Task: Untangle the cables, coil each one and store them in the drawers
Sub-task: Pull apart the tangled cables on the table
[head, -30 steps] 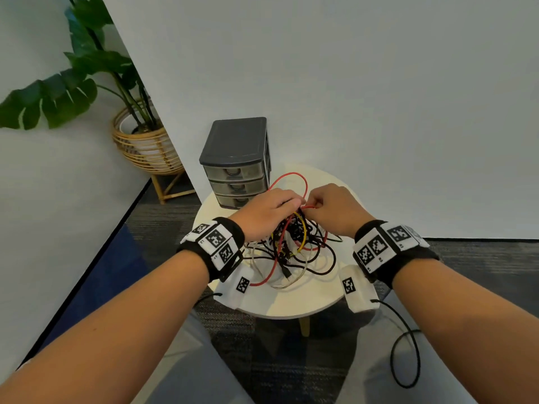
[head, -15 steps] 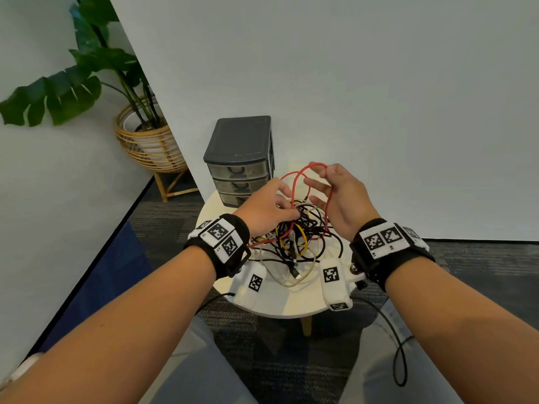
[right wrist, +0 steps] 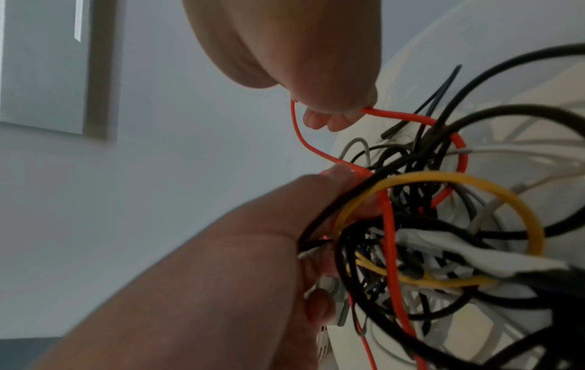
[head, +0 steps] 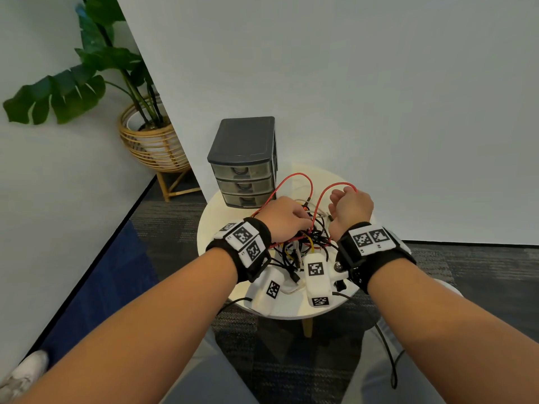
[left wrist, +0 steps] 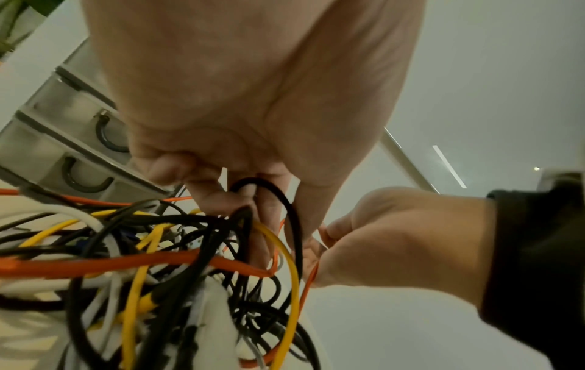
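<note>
A tangle of cables point(head: 303, 243) lies on the round white tabletop point(head: 213, 225), just in front of the grey drawer unit point(head: 243, 161), whose three drawers are closed. Much of the tangle is hidden in the head view by the wrists and the white camera housings strapped under them.

The left hand point(head: 281, 217) reaches down into the tangle on the side nearest the drawer unit. In the left wrist view its fingers point(left wrist: 221, 195) curl into the black, yellow and white strands, and a black cable point(left wrist: 289, 207) loops over them; which strand they actually grip cannot be made out among the crossings.

The right hand point(head: 351, 204) is raised above the tangle, on the side away from the drawer unit, closed around the red cable point(head: 322, 196). In the right wrist view the cable enters the fist at both sides and its fingertips point(right wrist: 316, 121) peek out below, though the picture is blurred. The red cable arcs from that fist down into the tangle, where its run is lost under black strands. A second red loop point(head: 294, 182) stands up beside the drawer unit.
</note>
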A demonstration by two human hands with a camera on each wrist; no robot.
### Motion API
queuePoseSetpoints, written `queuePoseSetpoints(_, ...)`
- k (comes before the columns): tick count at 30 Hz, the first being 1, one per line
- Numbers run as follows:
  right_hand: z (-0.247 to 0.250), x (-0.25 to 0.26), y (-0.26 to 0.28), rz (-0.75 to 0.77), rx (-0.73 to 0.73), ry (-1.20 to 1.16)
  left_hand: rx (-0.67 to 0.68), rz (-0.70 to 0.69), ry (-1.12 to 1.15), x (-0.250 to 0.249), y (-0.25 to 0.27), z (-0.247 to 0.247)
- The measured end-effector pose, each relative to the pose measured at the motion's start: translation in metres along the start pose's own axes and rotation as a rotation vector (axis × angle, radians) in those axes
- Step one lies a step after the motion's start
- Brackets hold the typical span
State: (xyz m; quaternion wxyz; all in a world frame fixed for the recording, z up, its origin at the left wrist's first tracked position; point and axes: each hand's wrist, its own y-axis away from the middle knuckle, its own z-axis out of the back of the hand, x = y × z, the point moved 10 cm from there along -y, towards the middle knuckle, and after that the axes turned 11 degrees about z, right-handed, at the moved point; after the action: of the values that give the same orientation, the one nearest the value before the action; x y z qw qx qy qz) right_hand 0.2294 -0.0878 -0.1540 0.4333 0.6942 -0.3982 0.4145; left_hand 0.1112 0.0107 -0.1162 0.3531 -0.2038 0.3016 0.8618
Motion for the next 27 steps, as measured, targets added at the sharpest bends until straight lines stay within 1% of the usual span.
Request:
queuePoseSetpoints(5, -0.002, 0.008, 0.007, 0.022, -0.006, 0.058, -0.015, 0.061, -0.121, 0.005, -0.007, -0.009)
queuePoseSetpoints(8, 0.004, 0.011, 0.009, 0.027, -0.073, 0.117, -0.053, 0.097, -0.188, 0.01, -0.008, -0.008)
queuePoseSetpoints(9, 0.009, 0.013, 0.008, 0.042, -0.109, 0.138, -0.051, 0.099, -0.205, 0.011, -0.008, -0.007)
queuePoseSetpoints(10, 0.011, 0.015, 0.007, 0.07, -0.113, 0.162, -0.042, 0.094, -0.218, 0.01, -0.007, -0.008)
queuePoseSetpoints(12, 0.001, 0.016, 0.006, 0.118, -0.008, 0.18, -0.021, 0.08, -0.253, 0.009, -0.004, -0.012)
queuePoseSetpoints(14, -0.005, 0.013, 0.007, 0.107, 0.055, 0.148, -0.018, 0.087, -0.303, 0.009, -0.003, -0.018)
queuePoseSetpoints(18, 0.002, 0.015, 0.0, 0.115, 0.006, 0.133, -0.071, 0.089, -0.291, 0.007, -0.001, -0.017)
queuePoseSetpoints(22, 0.019, 0.01, -0.006, 0.077, -0.104, 0.06, -0.028, 0.088, -0.355, 0.008, 0.004, -0.02)
queuePoseSetpoints(24, 0.022, 0.006, -0.007, 0.065, -0.121, 0.018, -0.038, 0.067, -0.393, 0.006, 0.006, -0.021)
queuePoseSetpoints(25, 0.021, 0.007, -0.007, 0.062, -0.1, 0.045, -0.061, 0.056, -0.401, 0.004, 0.006, -0.02)
queuePoseSetpoints(26, 0.019, 0.007, -0.007, 0.061, -0.058, 0.137, -0.089, 0.043, -0.404, 0.002, 0.007, -0.018)
queuePoseSetpoints(27, 0.017, 0.01, -0.006, 0.076, -0.002, 0.313, -0.122, 0.029, -0.395, 0.001, 0.007, -0.016)
